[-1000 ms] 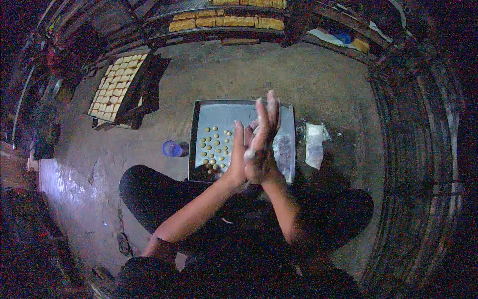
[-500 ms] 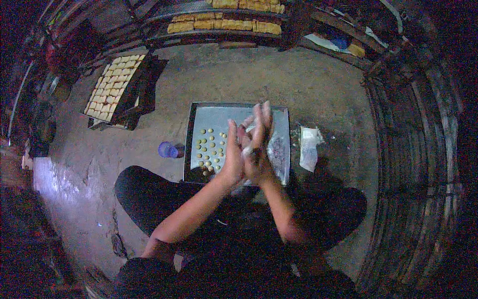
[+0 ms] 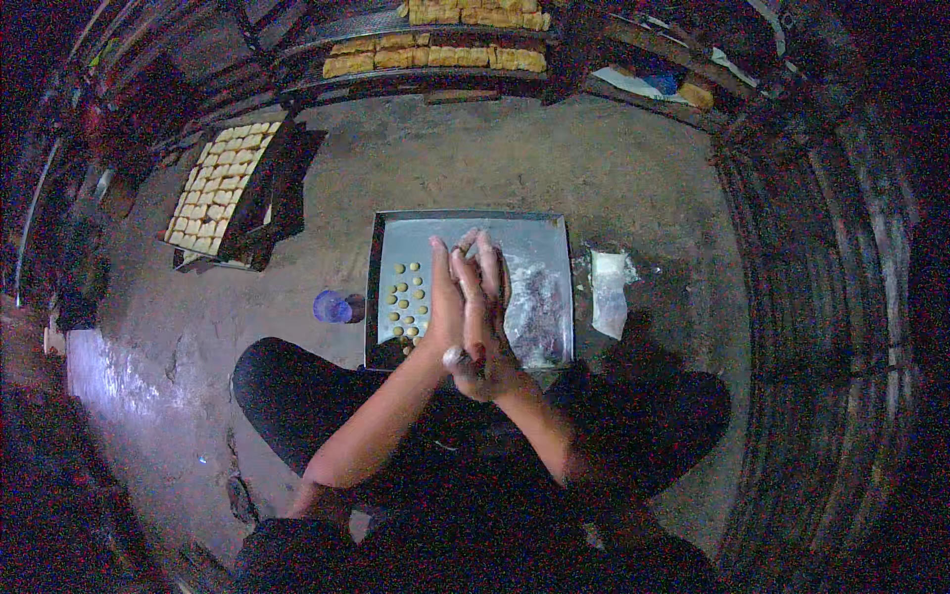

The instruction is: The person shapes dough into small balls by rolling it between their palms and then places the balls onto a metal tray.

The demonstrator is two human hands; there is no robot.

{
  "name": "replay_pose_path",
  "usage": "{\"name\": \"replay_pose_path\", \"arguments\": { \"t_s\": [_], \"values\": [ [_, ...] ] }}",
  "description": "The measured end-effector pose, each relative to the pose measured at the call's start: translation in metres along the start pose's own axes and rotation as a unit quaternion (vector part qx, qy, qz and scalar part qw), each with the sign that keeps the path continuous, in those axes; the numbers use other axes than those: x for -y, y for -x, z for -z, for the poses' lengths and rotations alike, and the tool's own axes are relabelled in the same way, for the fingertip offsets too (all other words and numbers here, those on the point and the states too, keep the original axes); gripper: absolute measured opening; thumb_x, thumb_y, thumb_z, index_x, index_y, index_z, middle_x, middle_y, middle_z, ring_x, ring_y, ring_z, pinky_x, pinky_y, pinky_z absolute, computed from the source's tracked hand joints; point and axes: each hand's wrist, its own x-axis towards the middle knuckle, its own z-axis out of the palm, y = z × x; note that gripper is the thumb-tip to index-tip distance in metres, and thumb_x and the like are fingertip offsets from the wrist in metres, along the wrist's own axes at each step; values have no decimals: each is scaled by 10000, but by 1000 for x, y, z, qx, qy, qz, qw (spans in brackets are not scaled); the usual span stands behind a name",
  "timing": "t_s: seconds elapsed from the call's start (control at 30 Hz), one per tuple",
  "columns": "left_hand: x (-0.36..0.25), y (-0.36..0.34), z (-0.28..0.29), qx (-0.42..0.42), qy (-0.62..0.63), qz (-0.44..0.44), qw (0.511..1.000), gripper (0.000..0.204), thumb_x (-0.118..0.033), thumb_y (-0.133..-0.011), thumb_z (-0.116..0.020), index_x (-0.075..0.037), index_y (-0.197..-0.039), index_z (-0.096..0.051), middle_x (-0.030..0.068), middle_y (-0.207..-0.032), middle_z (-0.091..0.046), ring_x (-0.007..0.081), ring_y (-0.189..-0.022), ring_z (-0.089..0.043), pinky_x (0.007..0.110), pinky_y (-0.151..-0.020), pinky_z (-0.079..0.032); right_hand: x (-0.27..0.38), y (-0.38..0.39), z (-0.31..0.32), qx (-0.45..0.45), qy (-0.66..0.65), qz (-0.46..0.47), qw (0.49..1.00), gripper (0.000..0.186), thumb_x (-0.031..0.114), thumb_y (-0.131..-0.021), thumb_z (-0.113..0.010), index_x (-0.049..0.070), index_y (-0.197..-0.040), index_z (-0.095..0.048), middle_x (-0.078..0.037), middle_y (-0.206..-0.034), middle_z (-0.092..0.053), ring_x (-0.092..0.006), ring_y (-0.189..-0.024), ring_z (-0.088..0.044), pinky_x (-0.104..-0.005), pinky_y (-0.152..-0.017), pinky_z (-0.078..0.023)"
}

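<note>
Palm to palm over a shallow metal tray (image 3: pixel 566 267), my left hand (image 3: pixel 443 302) and my right hand (image 3: pixel 482 312) are pressed together, floured fingers stretched forward and held close. Whatever may lie between the palms is hidden. Several small pale dough balls (image 3: pixel 400 287) sit in rows on the tray's left half, and white powder (image 3: pixel 531 322) is smeared over its right half. A white bag (image 3: pixel 609 297) with spilled powder lies right of the tray; a translucent blue cup (image 3: pixel 332 306) stands to its left. My crossed legs (image 3: pixel 673 426) border the tray's near side.
A tilted tray of pale rolls (image 3: pixel 213 188) rests on another at the back left. Shelves along the back hold baked loaves (image 3: pixel 455 57). A lower shelf (image 3: pixel 638 84) at back right holds white and blue items. Stacked dark trays (image 3: pixel 821 346) line the right side.
My hands have moved toward me and slightly left, the right one sliding lower along the left, with its fingertips dropping from beyond the tray's far half to nearer its middle.
</note>
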Motion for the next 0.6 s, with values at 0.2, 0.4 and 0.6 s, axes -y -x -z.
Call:
{"name": "replay_pose_path", "arguments": {
  "t_s": [0.2,0.4,0.6],
  "values": [
    [-26,1,-62,-136,-72,205,966,833,-674,-1017,-178,-3,-1481,-350,129,-1467,-465,227,-1351,-443,368,-1151,-306,1,-21,15,-16,5,-1,1000,927,720,-959,-251,9,-1552,-231,-242,-1622,-152,-381,-1493,-180,-489,-1191,-198],
    [-12,-3,-28,-102,-1,77,992,819,-736,-968,-269,-177,-1564,-211,156,-1585,-307,369,-1443,-330,514,-1172,-280,1,6,-3,34,65,53,996,970,754,-942,-194,-14,-1531,-256,-300,-1598,-174,-439,-1484,-175,-555,-1194,-103],
    [-17,4,-53,-124,-40,238,962,930,-780,-939,-269,-82,-1554,-260,136,-1568,-348,357,-1429,-357,467,-1164,-317,-11,-24,25,-9,7,-26,1000,928,740,-951,-213,32,-1546,-289,-249,-1614,-200,-401,-1495,-176,-510,-1198,-140]
  ]
}}
